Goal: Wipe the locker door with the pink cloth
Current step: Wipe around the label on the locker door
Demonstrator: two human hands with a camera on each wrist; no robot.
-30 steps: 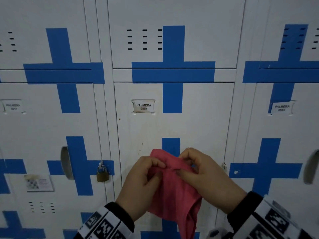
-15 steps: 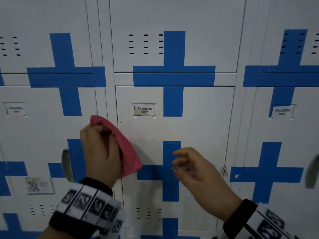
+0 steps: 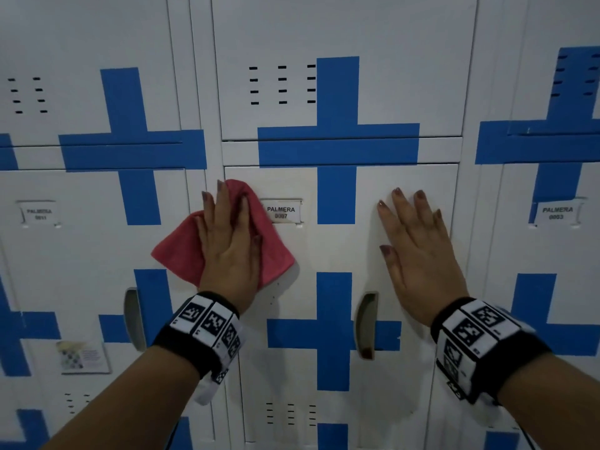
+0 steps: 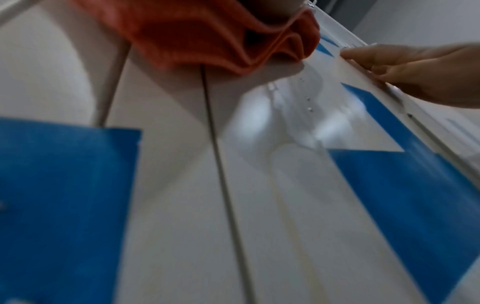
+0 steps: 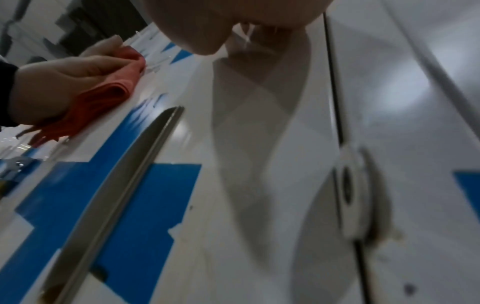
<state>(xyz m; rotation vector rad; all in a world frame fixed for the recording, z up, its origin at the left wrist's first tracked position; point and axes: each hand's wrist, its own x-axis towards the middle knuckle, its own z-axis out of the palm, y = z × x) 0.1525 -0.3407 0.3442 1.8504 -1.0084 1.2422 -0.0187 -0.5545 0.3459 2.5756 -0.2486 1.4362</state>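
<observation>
The white locker door with blue cross markings fills the middle of the head view; its label reads PALMERA 0087. My left hand lies flat with straight fingers on the pink cloth, pressing it against the door's upper left corner. The cloth bunches in folds under the palm in the left wrist view. My right hand rests flat and bare on the door's upper right part, fingers spread. The right wrist view shows the left hand on the cloth.
A recessed handle sits low on the door below my right hand, also seen as a long metal handle. Neighbouring lockers stand left and right, with a paper sticker at lower left.
The left hand took the cloth alone, raised it and pressed it flat on the door's upper left. The right hand let go of the cloth and laid flat on the door's right side.
</observation>
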